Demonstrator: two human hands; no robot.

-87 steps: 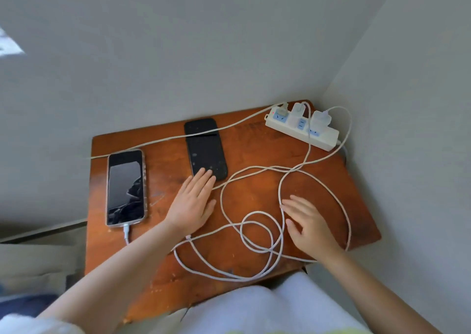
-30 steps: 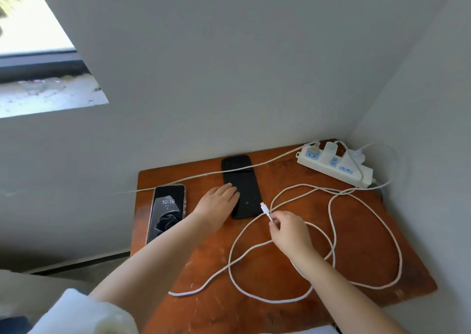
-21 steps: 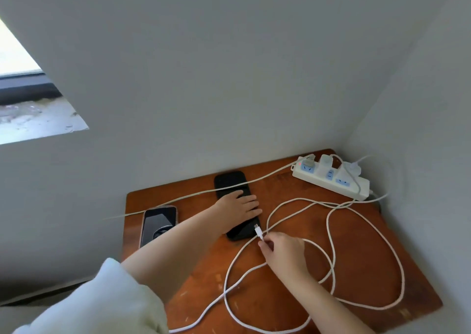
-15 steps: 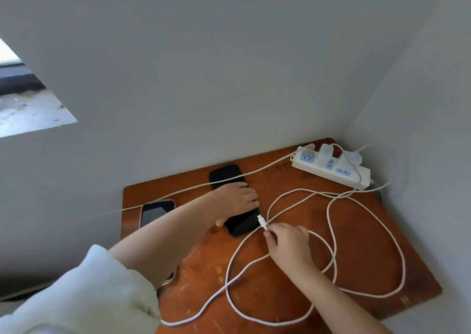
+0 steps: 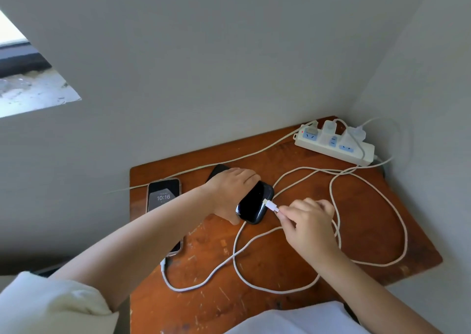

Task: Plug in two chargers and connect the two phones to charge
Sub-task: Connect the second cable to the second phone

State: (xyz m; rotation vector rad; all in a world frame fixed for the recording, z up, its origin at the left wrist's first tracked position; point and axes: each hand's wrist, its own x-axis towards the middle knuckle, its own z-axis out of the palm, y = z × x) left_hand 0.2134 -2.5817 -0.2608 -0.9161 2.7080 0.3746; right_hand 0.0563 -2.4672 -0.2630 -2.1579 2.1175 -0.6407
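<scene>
My left hand point(image 5: 230, 193) grips the black phone point(image 5: 253, 203) around its sides and tilts its near end up off the wooden table point(image 5: 293, 265). My right hand point(image 5: 308, 222) pinches the white cable connector point(image 5: 270, 205), whose tip is right at the phone's lower edge. That white cable point(image 5: 369, 231) loops over the table to a charger in the white power strip point(image 5: 336, 145) at the back right. A second phone point(image 5: 163, 198) lies at the left with its screen lit, showing 10:16, and a cable plugged into its near end.
Two white chargers sit in the power strip, and its own cord point(image 5: 216, 164) runs left along the wall. Grey walls close in the table at the back and right. A window sill point(image 5: 30, 89) is at the upper left. White cloth point(image 5: 293, 321) covers my lap.
My left hand has closed around the black phone and lifted its near end. My right hand has brought the connector up to the phone's lower edge. The left phone's screen is lit.
</scene>
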